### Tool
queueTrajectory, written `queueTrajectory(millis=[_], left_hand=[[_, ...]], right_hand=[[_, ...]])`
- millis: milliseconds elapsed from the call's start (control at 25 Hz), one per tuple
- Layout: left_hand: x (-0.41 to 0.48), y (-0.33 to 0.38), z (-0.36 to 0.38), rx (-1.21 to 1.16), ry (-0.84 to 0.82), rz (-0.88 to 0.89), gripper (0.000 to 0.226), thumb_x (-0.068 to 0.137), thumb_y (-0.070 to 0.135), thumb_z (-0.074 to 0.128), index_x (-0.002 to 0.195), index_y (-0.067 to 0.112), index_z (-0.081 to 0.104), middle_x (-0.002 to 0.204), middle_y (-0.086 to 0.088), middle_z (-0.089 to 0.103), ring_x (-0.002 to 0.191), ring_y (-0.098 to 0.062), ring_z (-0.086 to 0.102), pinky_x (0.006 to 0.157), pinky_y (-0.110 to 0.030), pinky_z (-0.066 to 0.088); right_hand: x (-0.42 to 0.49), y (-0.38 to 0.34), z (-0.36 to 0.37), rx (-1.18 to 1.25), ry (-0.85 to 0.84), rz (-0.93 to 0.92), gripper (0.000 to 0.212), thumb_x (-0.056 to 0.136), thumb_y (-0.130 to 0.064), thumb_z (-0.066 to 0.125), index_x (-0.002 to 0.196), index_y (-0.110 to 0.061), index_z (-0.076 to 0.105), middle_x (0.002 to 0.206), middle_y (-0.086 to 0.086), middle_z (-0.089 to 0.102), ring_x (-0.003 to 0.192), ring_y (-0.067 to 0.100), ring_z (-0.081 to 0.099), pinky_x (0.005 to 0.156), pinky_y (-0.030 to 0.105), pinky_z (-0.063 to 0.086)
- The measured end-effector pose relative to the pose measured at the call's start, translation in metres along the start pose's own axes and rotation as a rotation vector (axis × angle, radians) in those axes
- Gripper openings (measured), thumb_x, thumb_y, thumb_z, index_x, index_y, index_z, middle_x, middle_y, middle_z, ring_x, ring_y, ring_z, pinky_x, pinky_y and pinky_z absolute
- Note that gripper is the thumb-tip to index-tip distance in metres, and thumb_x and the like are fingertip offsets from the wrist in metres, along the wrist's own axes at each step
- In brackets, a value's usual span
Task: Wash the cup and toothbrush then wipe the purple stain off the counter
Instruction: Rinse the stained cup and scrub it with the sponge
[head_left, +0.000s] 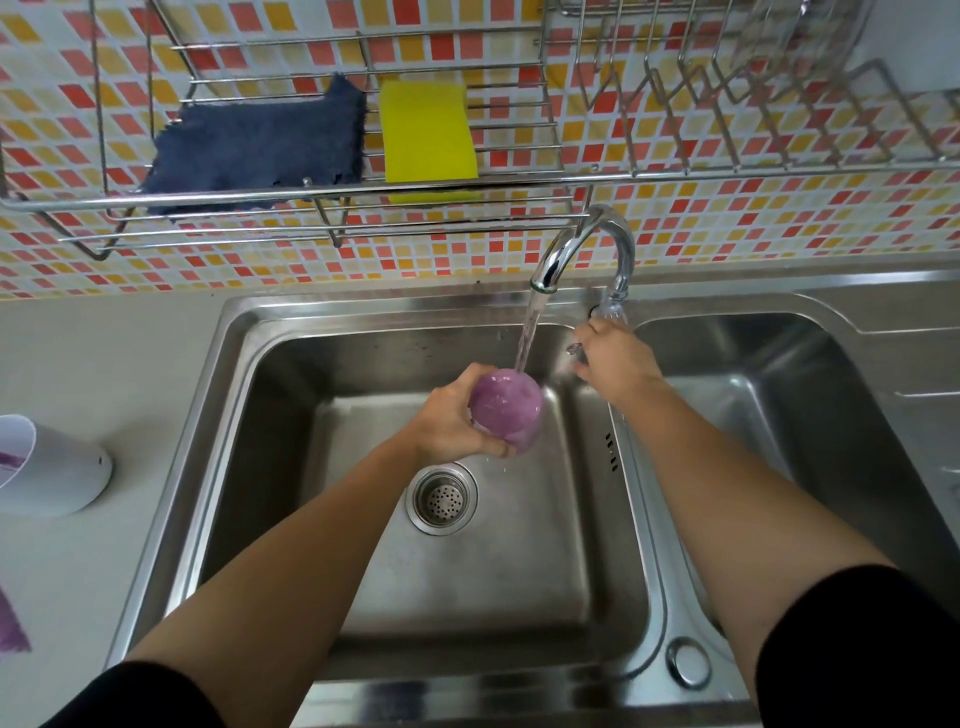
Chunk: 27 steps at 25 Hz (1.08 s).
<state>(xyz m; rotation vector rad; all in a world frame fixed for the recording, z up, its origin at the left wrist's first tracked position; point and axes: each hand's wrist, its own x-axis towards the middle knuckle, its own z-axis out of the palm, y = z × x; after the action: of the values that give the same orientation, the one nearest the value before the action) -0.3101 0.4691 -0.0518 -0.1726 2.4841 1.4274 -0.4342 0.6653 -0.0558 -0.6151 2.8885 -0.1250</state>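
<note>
Head view: near the centre, the left grip (449, 418) grasps the purple cup (506, 408), fingers and thumb curled round its side. The cup is held in the air over the left basin of the steel sink (244, 364), tilted so that a rounded purple face looks up at the camera. The drain (445, 500) lies below it at 6 o'clock. A stream of water (530, 332) runs from the spout of the chrome tap (589, 241) and strikes the cup's far edge at 12 o'clock. The right grip (613, 364), at 3 o'clock from the cup, rests over the base of the tap with fingers bent downward; whether it is clenched round a handle I cannot tell, since the hand hides what lies under it. A second basin (779, 395) sits further toward 3 o'clock. On the grey tabletop (104, 353) at 9 o'clock stands a white container (62, 467) with purple inside its rim, and at 8 o'clock, cut by the frame edge, lies the purple stain (11, 626). At 11 o'clock a wire rack (332, 200) on the tiled wall carries a dark blue cloth (260, 140) and, just beside it, a yellow sponge (428, 132)
</note>
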Motion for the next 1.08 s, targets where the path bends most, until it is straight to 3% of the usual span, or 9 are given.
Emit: queueTrajectory(millis=[160, 280, 400, 480, 600, 680, 800, 960, 1080], left_hand=[[0.000, 0.004, -0.001, 0.019, 0.013, -0.002, 0.080, 0.053, 0.019, 0.091, 0.119, 0.030, 0.048, 0.108, 0.006, 0.061, 0.096, -0.012, 0.058, 0.078, -0.019, 0.046], [0.001, 0.008, -0.002, 0.017, 0.022, 0.001, 0.081, 0.053, 0.020, 0.091, 0.121, 0.028, 0.047, 0.109, 0.006, 0.060, 0.096, -0.012, 0.058, 0.077, -0.016, 0.042], [0.003, 0.014, 0.000, 0.018, 0.019, 0.019, 0.088, 0.054, 0.020, 0.090, 0.128, 0.034, 0.044, 0.114, 0.005, 0.059, 0.097, -0.013, 0.057, 0.080, -0.018, 0.041], [0.005, 0.017, 0.002, 0.015, 0.032, 0.026, 0.090, 0.053, 0.021, 0.089, 0.128, 0.037, 0.043, 0.115, 0.005, 0.059, 0.100, -0.015, 0.056, 0.083, -0.019, 0.040], [0.006, 0.014, 0.005, 0.005, 0.077, 0.001, 0.085, 0.051, 0.021, 0.089, 0.124, 0.035, 0.047, 0.115, 0.003, 0.060, 0.102, -0.017, 0.057, 0.083, -0.021, 0.043], [0.005, 0.006, 0.008, 0.050, 0.111, -0.025, 0.085, 0.048, 0.023, 0.090, 0.122, 0.034, 0.049, 0.115, 0.001, 0.058, 0.101, -0.018, 0.058, 0.083, -0.022, 0.045], [0.001, -0.004, 0.012, 0.283, 0.155, -0.072, 0.084, 0.048, 0.026, 0.087, 0.124, 0.025, 0.051, 0.112, -0.001, 0.050, 0.101, -0.020, 0.054, 0.082, -0.019, 0.044], [-0.007, -0.012, 0.014, 0.726, 0.104, -0.124, 0.081, 0.054, 0.033, 0.079, 0.128, 0.023, 0.047, 0.118, -0.001, 0.042, 0.110, -0.023, 0.041, 0.087, -0.042, 0.047], [-0.011, -0.014, 0.007, 1.021, 0.081, -0.081, 0.070, 0.065, 0.029, 0.071, 0.129, 0.025, 0.044, 0.122, -0.002, 0.036, 0.113, -0.024, 0.036, 0.085, -0.046, 0.040]], right_hand=[[-0.002, -0.004, -0.002, 0.086, 0.189, 0.016, 0.030, 0.097, -0.019, 0.040, 0.117, 0.001, 0.050, 0.121, 0.021, 0.051, 0.112, 0.040, 0.050, 0.080, 0.044, 0.048], [-0.008, 0.009, -0.002, 0.307, 0.351, 0.092, 0.025, 0.096, -0.012, 0.038, 0.109, 0.000, 0.055, 0.113, 0.024, 0.057, 0.094, 0.042, 0.057, 0.078, 0.042, 0.044], [-0.010, 0.019, -0.003, 0.601, 0.454, 0.203, 0.027, 0.096, -0.010, 0.038, 0.112, -0.002, 0.058, 0.108, 0.023, 0.064, 0.096, 0.041, 0.059, 0.083, 0.040, 0.044], [-0.015, 0.019, 0.001, 0.655, 0.472, 0.247, 0.032, 0.097, -0.016, 0.039, 0.124, -0.002, 0.050, 0.116, 0.024, 0.060, 0.102, 0.040, 0.056, 0.087, 0.041, 0.043], [-0.046, 0.015, 0.029, 0.566, 0.416, 0.356, 0.054, 0.096, -0.026, 0.042, 0.140, 0.001, 0.029, 0.144, 0.021, 0.035, 0.130, 0.034, 0.038, 0.108, 0.042, 0.032], [-0.075, 0.008, 0.058, 0.364, 0.294, 0.324, 0.057, 0.097, -0.028, 0.038, 0.144, -0.001, 0.022, 0.153, 0.017, 0.022, 0.141, 0.030, 0.021, 0.116, 0.042, 0.018], [-0.100, 0.002, 0.083, 0.171, 0.122, 0.267, 0.057, 0.098, -0.026, 0.029, 0.148, -0.005, 0.008, 0.158, 0.010, 0.005, 0.145, 0.024, 0.003, 0.116, 0.039, 0.007], [-0.102, 0.000, 0.080, 0.111, 0.081, 0.256, 0.057, 0.098, -0.018, 0.023, 0.147, -0.004, -0.001, 0.157, 0.011, -0.006, 0.145, 0.023, -0.006, 0.117, 0.037, 0.001], [-0.103, 0.001, 0.081, 0.108, 0.073, 0.250, 0.057, 0.097, -0.015, 0.023, 0.147, -0.003, -0.002, 0.157, 0.012, -0.006, 0.145, 0.023, -0.007, 0.116, 0.036, 0.001]])
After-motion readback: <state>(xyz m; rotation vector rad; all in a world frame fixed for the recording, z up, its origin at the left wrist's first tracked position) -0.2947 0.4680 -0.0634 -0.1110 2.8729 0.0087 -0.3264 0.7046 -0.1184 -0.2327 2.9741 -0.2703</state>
